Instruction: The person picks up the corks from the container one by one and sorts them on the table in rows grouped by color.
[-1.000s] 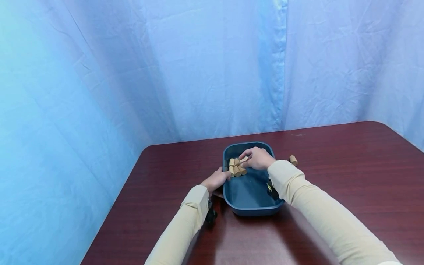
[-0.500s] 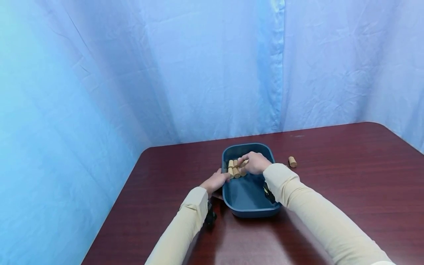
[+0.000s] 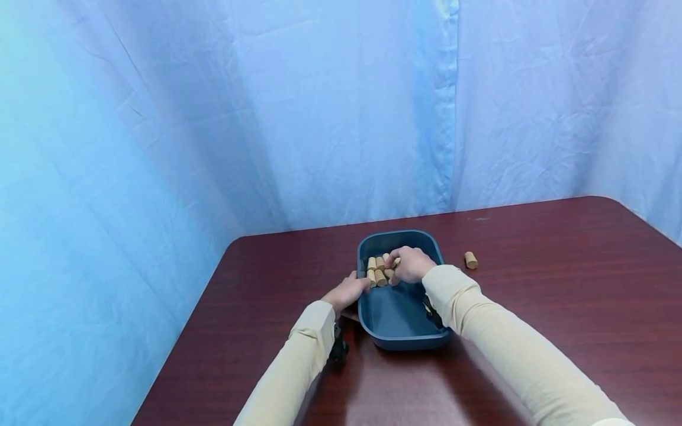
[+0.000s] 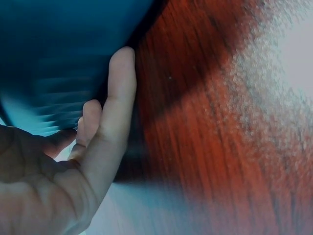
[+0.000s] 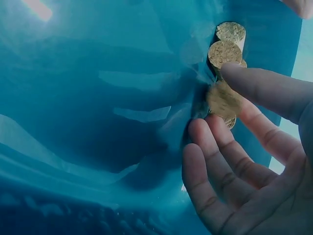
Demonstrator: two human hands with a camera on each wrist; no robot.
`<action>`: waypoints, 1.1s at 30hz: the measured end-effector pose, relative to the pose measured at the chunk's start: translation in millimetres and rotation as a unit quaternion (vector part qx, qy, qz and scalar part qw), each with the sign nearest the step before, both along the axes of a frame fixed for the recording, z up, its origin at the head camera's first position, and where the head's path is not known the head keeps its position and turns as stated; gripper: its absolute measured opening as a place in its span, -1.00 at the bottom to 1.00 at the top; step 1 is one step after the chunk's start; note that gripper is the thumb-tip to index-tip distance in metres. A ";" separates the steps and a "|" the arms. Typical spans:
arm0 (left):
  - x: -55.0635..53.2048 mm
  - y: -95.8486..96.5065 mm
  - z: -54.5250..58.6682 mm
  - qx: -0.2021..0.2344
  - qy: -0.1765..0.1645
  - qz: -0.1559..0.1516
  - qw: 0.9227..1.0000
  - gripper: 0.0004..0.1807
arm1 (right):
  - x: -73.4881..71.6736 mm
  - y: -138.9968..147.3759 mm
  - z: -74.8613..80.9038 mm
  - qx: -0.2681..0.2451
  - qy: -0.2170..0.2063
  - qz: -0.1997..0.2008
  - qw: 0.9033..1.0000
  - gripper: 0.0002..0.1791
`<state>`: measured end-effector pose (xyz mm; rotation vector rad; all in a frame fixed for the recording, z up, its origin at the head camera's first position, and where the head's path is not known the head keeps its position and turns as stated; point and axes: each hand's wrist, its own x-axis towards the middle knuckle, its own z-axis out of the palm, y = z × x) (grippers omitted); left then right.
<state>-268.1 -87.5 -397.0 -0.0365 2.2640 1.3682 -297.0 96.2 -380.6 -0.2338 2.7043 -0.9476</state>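
A dark blue plastic tub (image 3: pixel 402 342) stands on the table. My left hand (image 3: pixel 345 292) grips its left side, thumb over the rim and fingers (image 4: pixel 120 90) along the outer wall. Inside, several tapered corks (image 3: pixel 380 278) lie in two rows against the left wall. My right hand (image 3: pixel 412 264) reaches into the tub over the right end of these rows. In the right wrist view its thumb and fingertips pinch a blurred cork (image 5: pixel 225 100), right beside other corks (image 5: pixel 225 54). The hand hides part of the rows in the head view.
One loose cork (image 3: pixel 471 260) lies on the table right of the tub. The dark red wooden table (image 3: pixel 559 284) has a rounded far right corner. Blue-white curtains (image 3: pixel 341 118) hang behind it and along the left.
My right hand has dipped slightly lower into the tub, and its thumb has shifted towards the near row, exposing a cork. The left hand keeps its hold on the tub's side.
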 end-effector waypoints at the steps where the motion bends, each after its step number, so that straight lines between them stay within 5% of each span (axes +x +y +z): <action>1: -0.3 0.0 -0.3 0.000 0.000 0.000 1.000 -0.13 | -0.2 0.3 -0.4 -0.002 -0.001 0.001 1.000 -0.62; 12: -0.1 -1.2 -2.5 0.000 0.000 0.000 1.000 -0.07 | -1.1 1.2 -1.6 0.005 -0.005 0.007 1.000 -0.74; 22: 0.4 0.6 -0.6 -0.005 -0.002 -0.002 1.000 -0.06 | -2.6 -0.4 -3.5 0.041 0.000 0.005 0.999 -0.59; 33: -0.6 -0.5 -1.1 -0.002 -0.002 -0.005 1.000 -0.09 | -0.4 -0.2 20.6 0.045 0.010 0.014 0.999 -0.64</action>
